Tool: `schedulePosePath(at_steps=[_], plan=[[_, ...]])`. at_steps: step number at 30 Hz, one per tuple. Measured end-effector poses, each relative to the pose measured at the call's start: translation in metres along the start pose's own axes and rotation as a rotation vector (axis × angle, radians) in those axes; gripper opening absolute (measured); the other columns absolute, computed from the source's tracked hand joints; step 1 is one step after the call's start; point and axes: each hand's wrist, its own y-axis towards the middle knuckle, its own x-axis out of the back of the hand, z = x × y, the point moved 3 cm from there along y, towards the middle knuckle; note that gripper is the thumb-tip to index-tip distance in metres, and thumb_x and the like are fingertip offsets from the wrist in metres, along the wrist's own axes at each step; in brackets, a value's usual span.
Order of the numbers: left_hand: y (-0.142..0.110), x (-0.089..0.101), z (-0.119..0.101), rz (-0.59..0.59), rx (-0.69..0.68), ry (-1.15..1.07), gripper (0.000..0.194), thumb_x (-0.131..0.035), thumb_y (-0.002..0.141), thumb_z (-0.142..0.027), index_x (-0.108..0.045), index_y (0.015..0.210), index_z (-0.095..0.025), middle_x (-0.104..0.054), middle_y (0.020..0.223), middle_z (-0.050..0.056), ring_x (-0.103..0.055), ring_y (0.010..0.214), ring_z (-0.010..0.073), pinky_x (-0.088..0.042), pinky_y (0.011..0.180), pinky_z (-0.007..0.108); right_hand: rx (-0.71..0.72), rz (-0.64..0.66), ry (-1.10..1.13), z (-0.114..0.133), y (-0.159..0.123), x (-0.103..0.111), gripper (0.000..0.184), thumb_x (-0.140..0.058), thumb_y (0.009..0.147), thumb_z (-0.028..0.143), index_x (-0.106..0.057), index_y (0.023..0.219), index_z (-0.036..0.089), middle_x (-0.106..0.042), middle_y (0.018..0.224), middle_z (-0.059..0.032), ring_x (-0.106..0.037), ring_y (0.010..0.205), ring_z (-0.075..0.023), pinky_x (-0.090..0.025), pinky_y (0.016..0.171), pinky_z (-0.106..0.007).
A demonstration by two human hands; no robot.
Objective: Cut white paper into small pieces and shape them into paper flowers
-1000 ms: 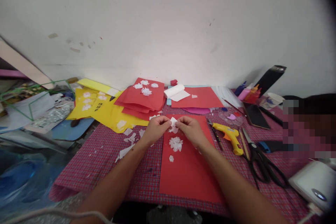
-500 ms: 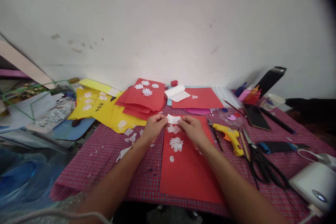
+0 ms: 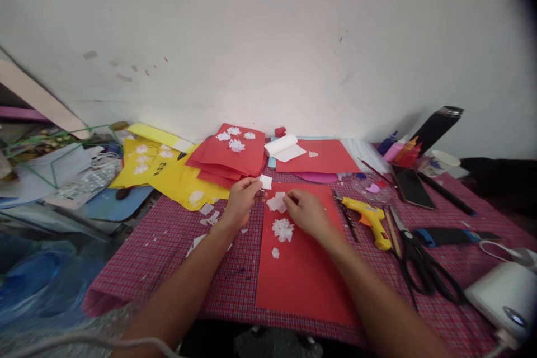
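A small white paper square [image 3: 265, 182] is pinched between the thumb and fingers of my left hand [image 3: 244, 197], above the top left corner of a red paper sheet [image 3: 300, 288]. My right hand [image 3: 308, 212] is closed, its fingertips at the right edge of some white paper pieces [image 3: 276, 202] on that sheet. Whether it grips one of them is hidden. Just below lies a ruffled white paper flower [image 3: 283, 230], with a small white paper scrap [image 3: 275, 253] under it.
Right of the sheet lie a yellow glue gun [image 3: 369, 220], black scissors [image 3: 423, 265] and a blue-black utility knife [image 3: 447, 236]. Behind are a white paper roll [image 3: 282, 146] and red papers with white flowers [image 3: 226, 159]. White scraps [image 3: 210, 218] lie to the left.
The white paper spanned both hands before; now it looks smaller, apparently folded, and only my left hand holds it. My right hand has let go and moved down to the pieces.
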Motion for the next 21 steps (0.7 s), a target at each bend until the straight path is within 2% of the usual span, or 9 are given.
schedulePosePath(at_steps=[3,7,10,13,15,18,21], plan=[[-0.002,-0.003,0.000,0.024,0.013,0.031,0.023,-0.073,0.071,-0.031,-0.061,0.078,-0.013,-0.064,0.064,0.002,-0.062,0.059,0.0126,-0.048,0.059,0.025,0.038,0.070,-0.099,0.001,-0.003,-0.005,0.025,-0.048,0.088,0.028,-0.055,0.064,0.021,-0.061,0.064,-0.0012,-0.051,0.059,-0.0152,-0.026,0.053,-0.027],[-0.003,-0.003,0.001,0.036,0.016,0.063,0.021,-0.071,0.072,-0.031,-0.061,0.076,-0.014,-0.064,0.063,0.001,-0.063,0.059,0.0128,-0.047,0.059,0.025,0.020,0.123,-0.143,-0.002,-0.003,-0.009,0.024,-0.049,0.089,0.028,-0.061,0.069,0.021,-0.066,0.067,-0.0028,-0.055,0.060,-0.0162,-0.027,0.054,-0.028],[-0.001,-0.002,0.004,0.050,0.008,0.071,0.021,-0.072,0.073,-0.032,-0.061,0.076,-0.014,-0.064,0.064,0.001,-0.063,0.059,0.0129,-0.047,0.059,0.025,-0.037,0.049,-0.197,-0.006,-0.002,-0.006,0.017,-0.053,0.086,0.026,-0.068,0.091,0.020,-0.071,0.084,-0.0078,-0.061,0.071,-0.0202,-0.032,0.059,-0.029],[0.000,-0.001,0.006,0.061,0.009,0.081,0.021,-0.072,0.073,-0.033,-0.061,0.076,-0.015,-0.064,0.064,0.000,-0.062,0.060,0.0128,-0.047,0.058,0.025,-0.049,-0.064,-0.122,-0.003,-0.002,-0.002,0.029,-0.054,0.086,0.026,-0.063,0.113,0.019,-0.071,0.095,-0.0097,-0.062,0.079,-0.0224,-0.038,0.065,-0.030],[0.000,-0.001,0.007,0.079,-0.002,0.121,0.020,-0.071,0.074,-0.033,-0.063,0.075,-0.015,-0.064,0.064,0.000,-0.061,0.060,0.0127,-0.047,0.058,0.024,0.001,-0.104,0.017,0.003,-0.003,0.000,0.025,-0.054,0.087,0.027,-0.062,0.109,0.020,-0.069,0.090,-0.0074,-0.061,0.076,-0.0209,-0.041,0.066,-0.030],[-0.002,-0.004,0.007,0.132,-0.069,0.234,0.022,-0.069,0.076,-0.036,-0.067,0.076,-0.014,-0.065,0.065,0.002,-0.060,0.061,0.0124,-0.046,0.059,0.024,0.076,-0.085,0.231,0.012,-0.006,-0.002,0.011,-0.055,0.086,0.026,-0.062,0.093,0.022,-0.067,0.084,-0.0041,-0.059,0.073,-0.0183,-0.042,0.066,-0.029],[-0.004,-0.008,0.006,0.190,-0.108,0.328,0.023,-0.068,0.077,-0.037,-0.071,0.079,-0.014,-0.066,0.069,0.003,-0.059,0.062,0.0123,-0.046,0.060,0.024,0.051,-0.044,0.329,0.015,-0.008,-0.005,0.009,-0.057,0.085,0.026,-0.062,0.090,0.021,-0.066,0.083,-0.0024,-0.058,0.070,-0.0166,-0.043,0.065,-0.027]])
